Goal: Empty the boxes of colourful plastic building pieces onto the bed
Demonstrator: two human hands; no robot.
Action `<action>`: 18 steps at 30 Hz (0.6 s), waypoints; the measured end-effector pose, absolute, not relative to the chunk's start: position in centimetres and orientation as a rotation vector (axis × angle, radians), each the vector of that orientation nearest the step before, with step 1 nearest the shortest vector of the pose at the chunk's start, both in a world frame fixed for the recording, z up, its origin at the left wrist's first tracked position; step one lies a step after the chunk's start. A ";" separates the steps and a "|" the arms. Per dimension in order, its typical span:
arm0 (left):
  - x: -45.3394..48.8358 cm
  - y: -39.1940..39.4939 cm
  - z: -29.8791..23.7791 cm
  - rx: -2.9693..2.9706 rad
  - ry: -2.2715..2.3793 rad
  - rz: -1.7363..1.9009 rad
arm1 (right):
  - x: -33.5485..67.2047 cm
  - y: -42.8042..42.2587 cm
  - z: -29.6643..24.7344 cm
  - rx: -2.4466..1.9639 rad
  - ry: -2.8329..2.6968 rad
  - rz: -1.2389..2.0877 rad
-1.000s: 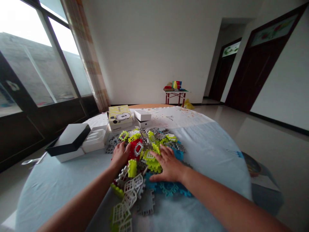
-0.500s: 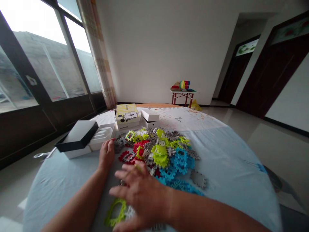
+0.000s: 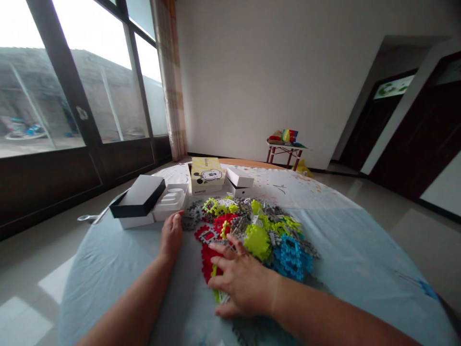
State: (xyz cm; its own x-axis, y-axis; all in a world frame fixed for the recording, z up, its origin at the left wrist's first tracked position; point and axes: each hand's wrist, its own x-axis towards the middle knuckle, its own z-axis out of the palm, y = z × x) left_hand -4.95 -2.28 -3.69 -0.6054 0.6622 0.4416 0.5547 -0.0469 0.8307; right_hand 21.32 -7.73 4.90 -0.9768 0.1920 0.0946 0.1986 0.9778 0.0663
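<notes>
A heaped pile of notched plastic building pieces lies on the table, with grey pieces point(image 3: 192, 215), red pieces point(image 3: 208, 262), lime-green pieces point(image 3: 257, 241) and blue pieces point(image 3: 290, 254). My right hand point(image 3: 243, 278) rests palm down at the near side of the pile, fingers spread over red, lime and white pieces. The palm hides part of what lies beneath it. Along the pile's left side, my left hand point(image 3: 172, 236) stands on edge on the cloth with fingers stretched forward, its tips close to the grey pieces. Nothing shows in its grasp.
Behind the left hand are a black-and-white open box point(image 3: 139, 199) and a white tray point(image 3: 172, 201). A yellow cartoon box point(image 3: 207, 174) and a small white box point(image 3: 239, 180) stand beyond the pile. A blue-and-white cloth point(image 3: 355, 240) covers the round table.
My right hand has moved forward against the pile, and the lime frame that lay near the table's front is now mostly under it. The view has turned left; my left hand stays beside the pile.
</notes>
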 end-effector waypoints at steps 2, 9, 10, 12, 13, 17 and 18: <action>-4.8 -2.4 -3.6 1.346 2.117 1.721 | 21.4 -6.7 5.0 -0.360 -3.033 -0.127; -3.5 -2.7 -3.3 1.349 2.051 1.619 | 20.7 -2.6 7.5 -0.693 -3.010 -0.087; -3.3 -2.8 -3.2 1.352 2.025 1.613 | 20.0 -2.0 8.1 -0.705 -3.006 -0.024; -3.0 -2.9 -2.9 1.370 1.959 1.604 | 18.0 -0.7 9.2 -0.730 -2.947 0.031; -2.9 -2.9 -2.9 1.382 1.924 1.602 | 16.6 0.1 9.5 -0.752 -2.894 0.011; -2.8 -2.9 -3.0 1.399 1.840 1.644 | 10.2 3.8 8.6 -0.893 -2.823 -0.115; -2.9 -2.9 -3.1 1.390 1.840 1.671 | 8.6 4.8 7.9 -0.951 -2.867 -0.122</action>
